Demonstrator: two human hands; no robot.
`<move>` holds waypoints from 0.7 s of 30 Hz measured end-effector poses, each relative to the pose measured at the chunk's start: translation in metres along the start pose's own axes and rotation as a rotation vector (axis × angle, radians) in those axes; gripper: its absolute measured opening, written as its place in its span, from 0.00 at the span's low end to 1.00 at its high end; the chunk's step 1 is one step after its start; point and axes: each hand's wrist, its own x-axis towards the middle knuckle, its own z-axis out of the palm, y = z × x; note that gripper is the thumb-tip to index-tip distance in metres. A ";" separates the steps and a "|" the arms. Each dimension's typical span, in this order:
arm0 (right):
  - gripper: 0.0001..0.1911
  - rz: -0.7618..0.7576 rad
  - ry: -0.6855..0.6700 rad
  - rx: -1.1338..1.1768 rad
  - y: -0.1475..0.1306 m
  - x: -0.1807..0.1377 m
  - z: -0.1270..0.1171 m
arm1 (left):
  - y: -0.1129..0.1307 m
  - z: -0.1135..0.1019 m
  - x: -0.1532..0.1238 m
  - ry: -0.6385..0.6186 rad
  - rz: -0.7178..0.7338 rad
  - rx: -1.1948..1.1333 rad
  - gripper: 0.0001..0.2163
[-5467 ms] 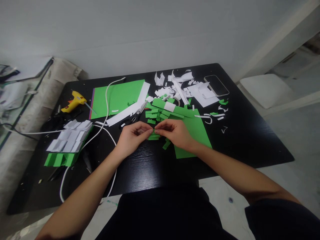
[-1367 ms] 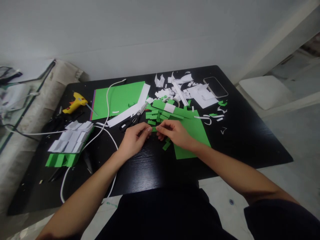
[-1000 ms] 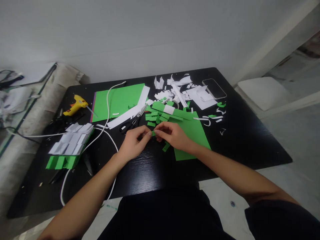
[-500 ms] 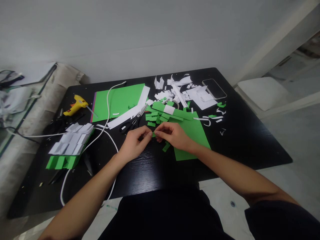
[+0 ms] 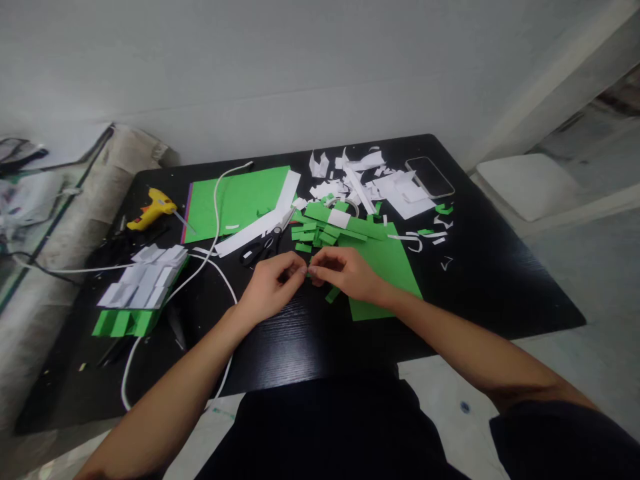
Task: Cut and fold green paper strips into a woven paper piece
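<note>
My left hand (image 5: 274, 283) and my right hand (image 5: 345, 272) meet fingertip to fingertip above the black table. Both are pinched on a small green paper piece (image 5: 309, 273), most of it hidden by the fingers. Just beyond them lies a pile of cut green paper strips (image 5: 320, 233). One loose green strip (image 5: 333, 295) rests below my right hand, beside a green paper sheet (image 5: 385, 267) that my right wrist passes over. Black-handled scissors (image 5: 263, 248) lie past my left hand, against a long white paper strip (image 5: 250, 232).
A yellow glue gun (image 5: 155, 209) lies at the left, by a stack of coloured sheets (image 5: 235, 200). Nearer stands a folded white-and-green paper model (image 5: 143, 287). A white cable (image 5: 216, 200) loops across the table. White scraps (image 5: 360, 180) and a phone (image 5: 429, 177) lie at the back right.
The fingertips of both hands have drawn slightly closer together, and less of the green paper piece shows between them. Nothing else has visibly moved.
</note>
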 end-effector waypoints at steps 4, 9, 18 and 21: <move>0.08 0.013 0.008 0.021 -0.001 0.001 -0.001 | 0.001 -0.003 0.002 0.047 0.002 -0.015 0.07; 0.08 0.003 0.022 0.026 0.000 0.001 -0.004 | -0.001 -0.006 0.003 0.078 -0.045 -0.069 0.07; 0.09 0.006 0.022 0.005 0.001 0.000 -0.001 | -0.001 -0.005 0.003 0.040 -0.040 -0.091 0.07; 0.08 0.006 0.027 0.013 0.001 0.000 -0.001 | -0.002 -0.004 0.002 0.042 -0.024 -0.079 0.07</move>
